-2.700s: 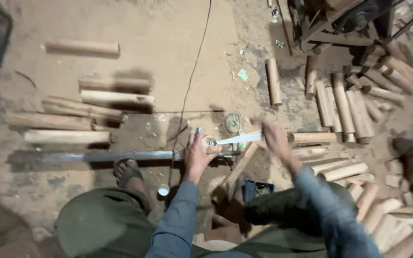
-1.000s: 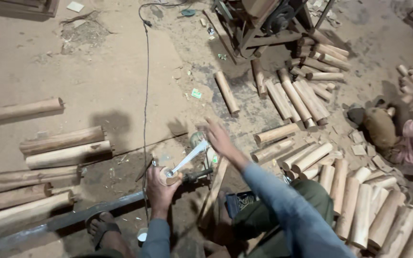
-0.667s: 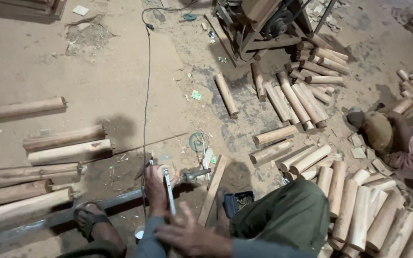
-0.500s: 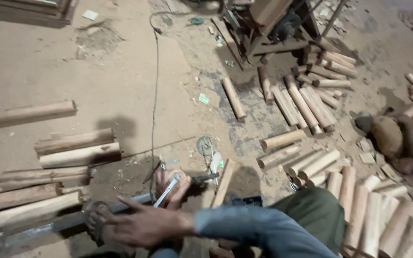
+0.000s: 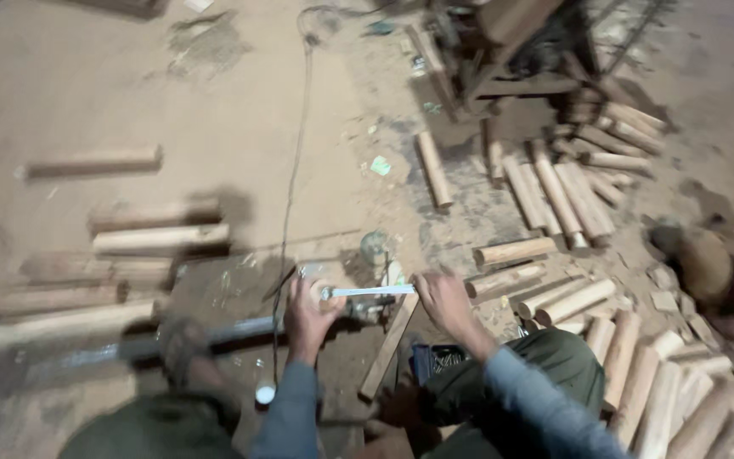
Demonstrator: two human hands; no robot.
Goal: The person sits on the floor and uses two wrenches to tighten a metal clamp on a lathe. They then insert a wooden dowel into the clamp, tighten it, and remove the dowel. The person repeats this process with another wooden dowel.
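My left hand [image 5: 309,311] grips the head end of a long metal wrench [image 5: 369,291], which sits on a fitting at the end of a grey metal bar [image 5: 129,347] on the dirt floor. My right hand [image 5: 440,299] is closed on the wrench's far handle end. The wrench lies level, pointing right. A flat wooden stick [image 5: 388,347] lies under it, between my knees. My foot in a sandal [image 5: 182,347] rests on the bar.
Round wooden billets [image 5: 554,191] are scattered to the right and stacked at my right knee; more logs [image 5: 159,240] lie to the left. A cable [image 5: 292,170] runs up the floor to a machine frame [image 5: 503,51]. Another person [image 5: 724,280] crouches at the right edge.
My right hand has swung the wrench handle round from pointing towards me and left, back over to the right. My left hand stayed on the head. The view shifted.
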